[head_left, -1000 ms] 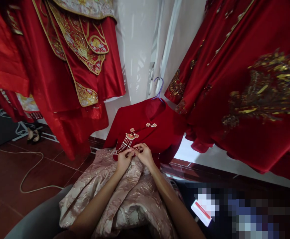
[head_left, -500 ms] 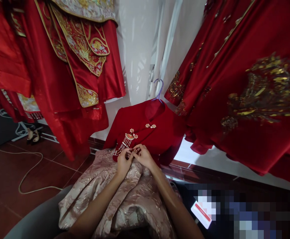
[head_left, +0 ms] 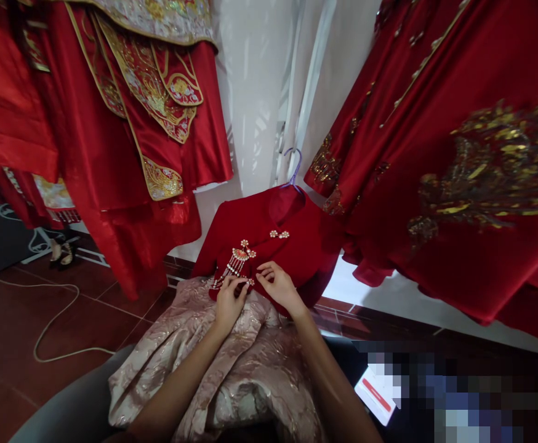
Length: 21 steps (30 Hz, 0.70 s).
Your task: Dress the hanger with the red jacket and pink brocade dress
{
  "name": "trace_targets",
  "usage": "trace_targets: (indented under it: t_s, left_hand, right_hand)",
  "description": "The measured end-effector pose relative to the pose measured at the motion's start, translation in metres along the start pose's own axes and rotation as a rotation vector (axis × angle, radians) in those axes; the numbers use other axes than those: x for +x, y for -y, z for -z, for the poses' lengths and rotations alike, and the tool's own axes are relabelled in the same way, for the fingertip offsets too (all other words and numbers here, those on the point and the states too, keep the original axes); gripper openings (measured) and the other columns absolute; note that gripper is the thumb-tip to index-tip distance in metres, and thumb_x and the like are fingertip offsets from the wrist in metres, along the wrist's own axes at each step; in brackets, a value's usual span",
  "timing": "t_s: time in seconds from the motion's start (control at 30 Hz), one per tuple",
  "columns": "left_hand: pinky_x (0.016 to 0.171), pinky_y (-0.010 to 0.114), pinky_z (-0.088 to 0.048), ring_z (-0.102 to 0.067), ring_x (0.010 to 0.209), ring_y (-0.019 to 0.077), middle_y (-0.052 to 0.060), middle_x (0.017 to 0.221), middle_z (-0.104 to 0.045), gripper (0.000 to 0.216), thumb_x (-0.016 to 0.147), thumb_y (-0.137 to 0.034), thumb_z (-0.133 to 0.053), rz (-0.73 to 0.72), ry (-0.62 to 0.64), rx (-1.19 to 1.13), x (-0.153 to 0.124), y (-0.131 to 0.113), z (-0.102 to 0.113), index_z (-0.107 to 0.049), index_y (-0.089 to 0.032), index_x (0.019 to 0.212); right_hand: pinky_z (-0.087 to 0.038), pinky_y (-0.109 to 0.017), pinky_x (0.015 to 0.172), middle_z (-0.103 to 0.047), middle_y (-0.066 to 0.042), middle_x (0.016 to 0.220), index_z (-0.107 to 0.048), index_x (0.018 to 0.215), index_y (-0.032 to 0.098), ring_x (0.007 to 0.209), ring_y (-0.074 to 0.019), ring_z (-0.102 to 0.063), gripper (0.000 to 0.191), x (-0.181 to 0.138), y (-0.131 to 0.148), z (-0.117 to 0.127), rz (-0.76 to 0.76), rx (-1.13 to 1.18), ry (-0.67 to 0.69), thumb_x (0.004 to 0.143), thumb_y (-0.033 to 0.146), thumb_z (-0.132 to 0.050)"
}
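Observation:
A dark red jacket (head_left: 250, 215) on a purple hanger (head_left: 295, 166) lies partly across my lap. On its front sits a fan-shaped brooch (head_left: 240, 253) with hanging bead strands, and a pair of flower-shaped fastenings (head_left: 279, 234) lies higher up. My left hand (head_left: 229, 303) pinches the jacket's edge at a small beaded flower button (head_left: 250, 282). Just to the right, my right hand (head_left: 281, 288) is raised over the red cloth, its fingertips drawn together; anything between them is too small to make out. Pale pink brocade cloth (head_left: 260, 394) covers my lap.
Red embroidered garments (head_left: 158, 111) hang at the left, and a large red gown (head_left: 412, 246) with gold sequins hangs at the right. A lit phone (head_left: 376, 394) is at lower right. A cable (head_left: 56, 320) and dark shoes (head_left: 61, 253) are on the tiled floor.
My right hand has moved away from my left hand, to the right, uncovering the beaded button. The left hand has stayed at the jacket's edge.

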<state>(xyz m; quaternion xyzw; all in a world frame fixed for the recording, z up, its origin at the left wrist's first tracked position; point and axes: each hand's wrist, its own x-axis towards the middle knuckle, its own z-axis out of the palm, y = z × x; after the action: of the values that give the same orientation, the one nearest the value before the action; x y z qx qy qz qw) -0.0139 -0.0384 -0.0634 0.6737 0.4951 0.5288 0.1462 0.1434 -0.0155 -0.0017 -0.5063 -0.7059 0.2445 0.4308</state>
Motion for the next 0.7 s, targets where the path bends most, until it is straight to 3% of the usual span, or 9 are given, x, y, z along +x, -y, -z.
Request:
trace_targets:
  t_s: [0.13, 0.3, 0.53, 0.7]
  left_hand:
    - [0.081, 0.029, -0.046, -0.057, 0.090, 0.0154, 0.005, 0.096, -0.057, 0.018, 0.085, -0.032, -0.052, -0.019, -0.006, -0.022, 0.001, 0.003, -0.001, -0.063, -0.021, 0.094]
    - [0.074, 0.027, -0.048, -0.060, 0.082, 0.0145, 0.004, 0.089, -0.061, 0.019, 0.084, -0.035, -0.054, 0.029, 0.029, -0.116, 0.001, 0.008, -0.004, -0.060, -0.018, 0.090]
    - [0.075, 0.028, -0.047, -0.061, 0.079, 0.0148, 0.004, 0.085, -0.065, 0.021, 0.082, -0.037, -0.055, 0.091, 0.016, -0.148, 0.002, 0.001, -0.002, -0.061, -0.018, 0.087]
    - [0.072, 0.027, -0.048, -0.061, 0.074, 0.0147, 0.004, 0.079, -0.066, 0.023, 0.076, -0.038, -0.062, 0.223, 0.024, -0.298, 0.010, -0.009, 0.001, -0.062, -0.016, 0.080]
  right_hand:
    - [-0.051, -0.026, 0.068, -0.064, -0.003, 0.079, -0.058, 0.093, 0.018, 0.071, -0.0130, -0.063, 0.019, -0.001, -0.011, -0.014, -0.070, -0.005, 0.105, 0.076, 0.025, -0.059]
    - [-0.051, -0.025, 0.068, -0.066, -0.005, 0.083, -0.060, 0.090, 0.016, 0.072, -0.0133, -0.063, 0.016, -0.001, -0.016, -0.024, -0.081, -0.035, 0.144, 0.075, 0.021, -0.059]
    - [-0.050, -0.025, 0.070, -0.066, -0.005, 0.084, -0.060, 0.089, 0.017, 0.075, -0.0133, -0.063, 0.014, -0.001, -0.013, -0.020, -0.084, 0.005, 0.182, 0.075, 0.019, -0.057]
    - [-0.047, -0.023, 0.067, -0.063, -0.002, 0.081, -0.056, 0.088, 0.018, 0.072, -0.0122, -0.059, 0.019, -0.004, -0.006, -0.012, -0.030, 0.026, 0.202, 0.069, 0.018, -0.060]
